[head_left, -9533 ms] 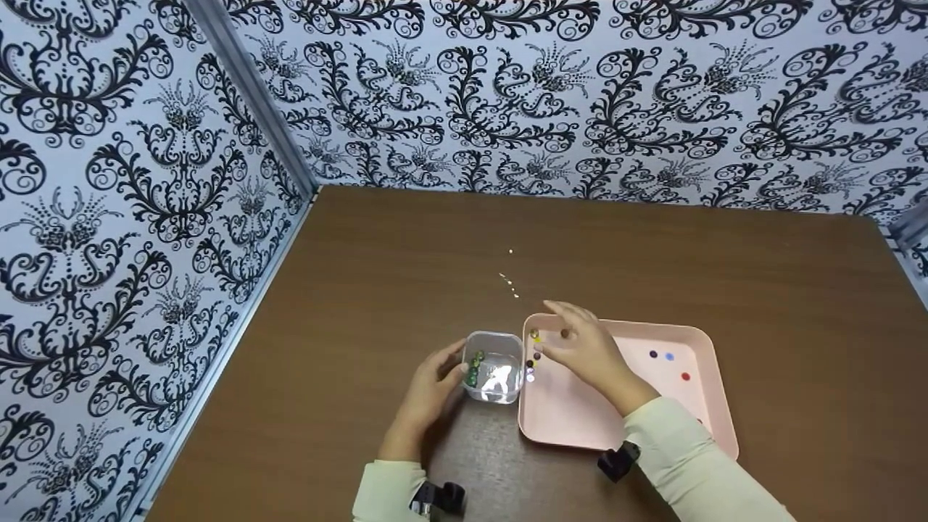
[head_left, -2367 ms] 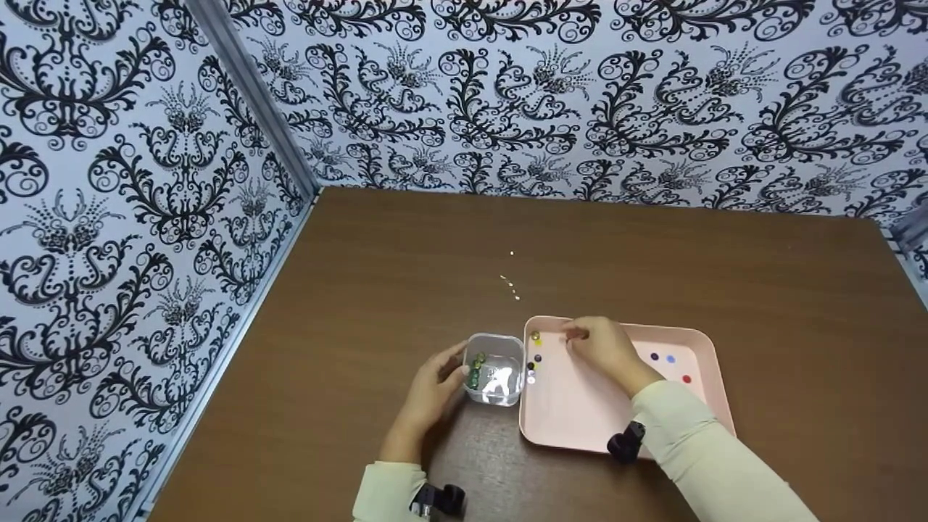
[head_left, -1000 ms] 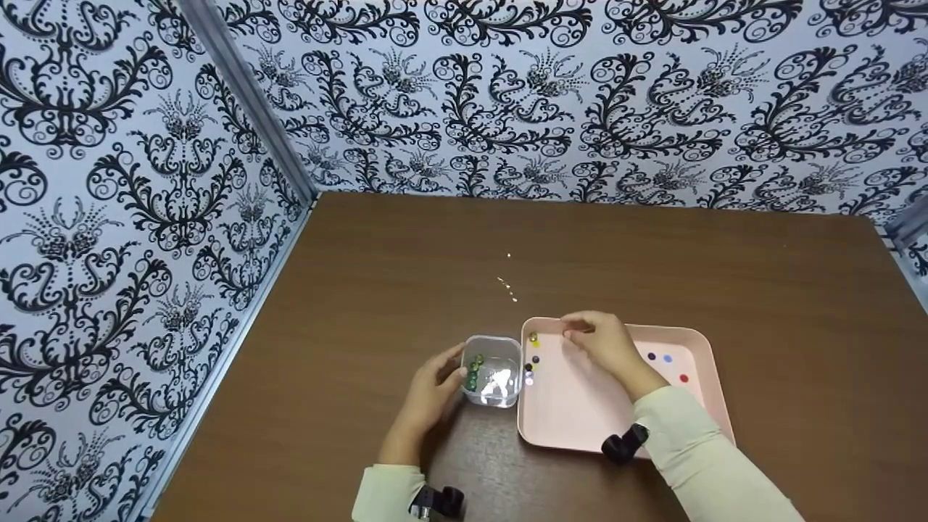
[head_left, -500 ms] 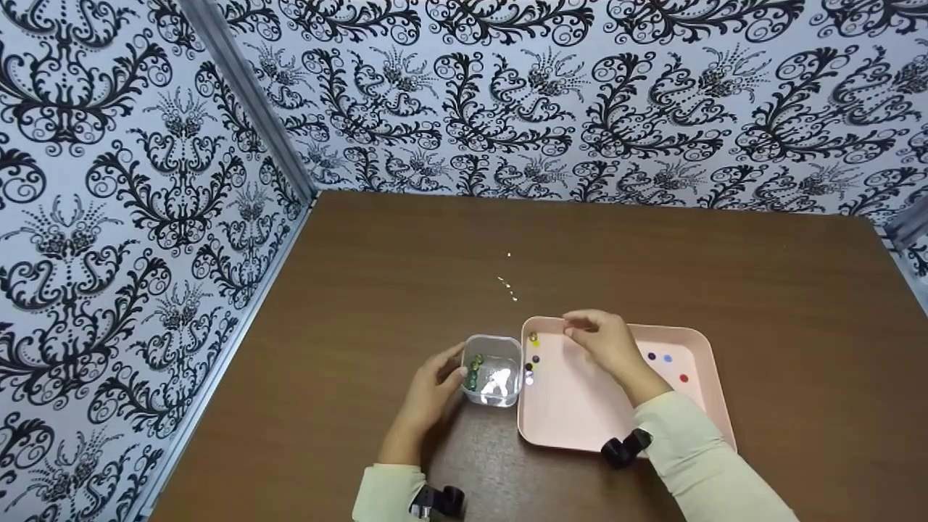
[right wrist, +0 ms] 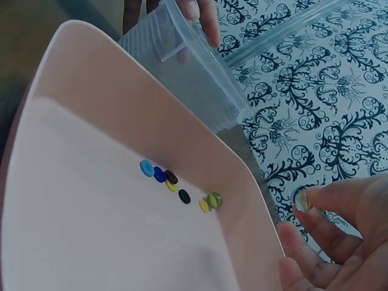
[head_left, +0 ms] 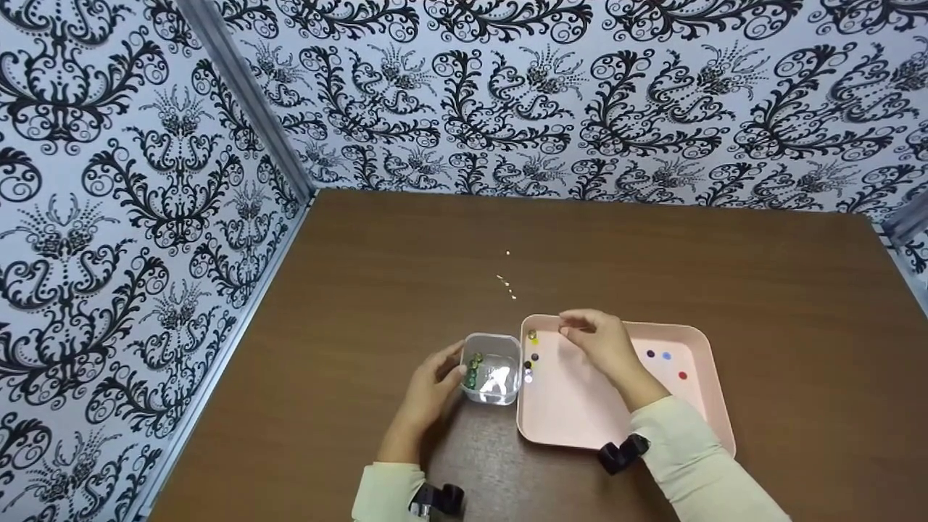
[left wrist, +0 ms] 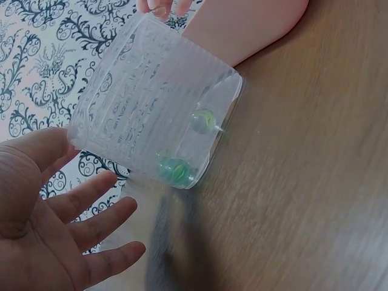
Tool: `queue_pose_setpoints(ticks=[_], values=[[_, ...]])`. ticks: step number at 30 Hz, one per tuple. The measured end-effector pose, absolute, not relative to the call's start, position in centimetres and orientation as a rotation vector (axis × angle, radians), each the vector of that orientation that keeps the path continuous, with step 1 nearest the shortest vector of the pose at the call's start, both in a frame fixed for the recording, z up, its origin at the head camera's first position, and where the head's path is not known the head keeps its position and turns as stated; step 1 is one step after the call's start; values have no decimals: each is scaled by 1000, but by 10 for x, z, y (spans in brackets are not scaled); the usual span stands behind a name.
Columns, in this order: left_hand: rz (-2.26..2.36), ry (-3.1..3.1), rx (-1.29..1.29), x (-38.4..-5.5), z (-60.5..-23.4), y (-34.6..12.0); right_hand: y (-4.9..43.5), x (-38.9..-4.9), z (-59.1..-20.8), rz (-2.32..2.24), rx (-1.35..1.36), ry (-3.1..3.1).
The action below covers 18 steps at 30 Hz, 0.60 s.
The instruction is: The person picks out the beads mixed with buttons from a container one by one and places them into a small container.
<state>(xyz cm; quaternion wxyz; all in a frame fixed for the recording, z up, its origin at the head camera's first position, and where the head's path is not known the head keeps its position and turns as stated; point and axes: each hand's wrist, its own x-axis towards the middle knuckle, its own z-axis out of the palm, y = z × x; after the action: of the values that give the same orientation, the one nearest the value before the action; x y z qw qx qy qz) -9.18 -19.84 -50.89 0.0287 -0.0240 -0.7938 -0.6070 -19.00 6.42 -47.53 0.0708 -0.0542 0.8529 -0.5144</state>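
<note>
My left hand (head_left: pixel 428 388) pinches the rim of a clear plastic container (head_left: pixel 493 399) by one corner with thumb and a finger; its other fingers hang loose in the left wrist view. Several green glass marbles (left wrist: pixel 176 172) lie inside along one side. Over the far left part of the pink tray (head_left: pixel 573 428), my right hand (head_left: pixel 605 344) is raised; in the right wrist view its thumb and finger pinch a clear marble (right wrist: pixel 301 200). Another yellow-green marble (right wrist: pixel 214 200) lies in the tray corner beside several buttons (right wrist: pixel 159 174) in blue, yellow and black.
The container stands against the tray's left side. Farther right in the tray lie a red button (head_left: pixel 682 375) and two blue-toned ones. Small bright specks (head_left: pixel 507 284) show on the brown table (head_left: pixel 348 290). Patterned walls (head_left: pixel 464 87) close off the back and left.
Earlier, my right fingers were spread over the tray near a brownish round piece; now they are drawn together on a marble. Over the last second the right hand barely moves. The left hand stays put.
</note>
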Motion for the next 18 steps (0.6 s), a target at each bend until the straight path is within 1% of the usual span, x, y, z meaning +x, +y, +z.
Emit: queue_pose_setpoints(ticks=[18], values=[[-1883,-2471,-73,-92,-508,-199,62,-182,-471,-1685,-120,2475]])
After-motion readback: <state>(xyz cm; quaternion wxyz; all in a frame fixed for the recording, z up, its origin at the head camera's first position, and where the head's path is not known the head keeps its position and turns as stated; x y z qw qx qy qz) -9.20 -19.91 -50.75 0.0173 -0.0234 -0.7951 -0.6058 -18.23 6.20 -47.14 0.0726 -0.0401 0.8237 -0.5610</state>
